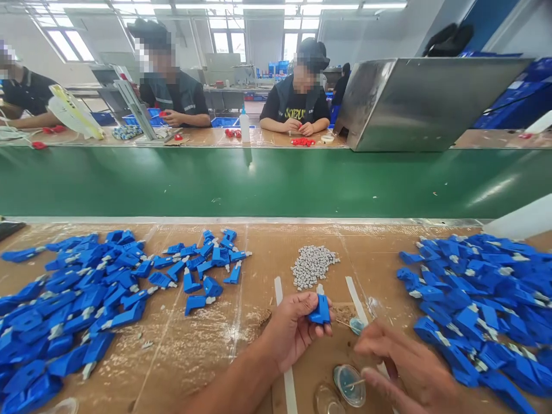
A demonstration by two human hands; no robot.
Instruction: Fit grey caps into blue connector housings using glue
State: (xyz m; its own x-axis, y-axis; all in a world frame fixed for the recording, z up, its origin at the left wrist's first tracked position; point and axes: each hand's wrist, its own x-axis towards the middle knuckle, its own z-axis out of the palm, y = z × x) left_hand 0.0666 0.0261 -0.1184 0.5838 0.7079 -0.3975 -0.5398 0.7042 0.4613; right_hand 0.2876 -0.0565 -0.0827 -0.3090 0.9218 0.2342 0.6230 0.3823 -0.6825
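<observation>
Brown desk (pixel 259 244) shows between the left blue parts (pixel 73 305) and the grey pellets (pixel 314 266). The right blue heap (pixel 474 299) walls the right hand (pixel 409 368).

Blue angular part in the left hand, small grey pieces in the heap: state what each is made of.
The blue angular part in the left hand looks like moulded plastic: opaque, smooth, with crisp edges. The small grey pieces look matte, perhaps plastic or rubber; they are too small to tell.
</observation>
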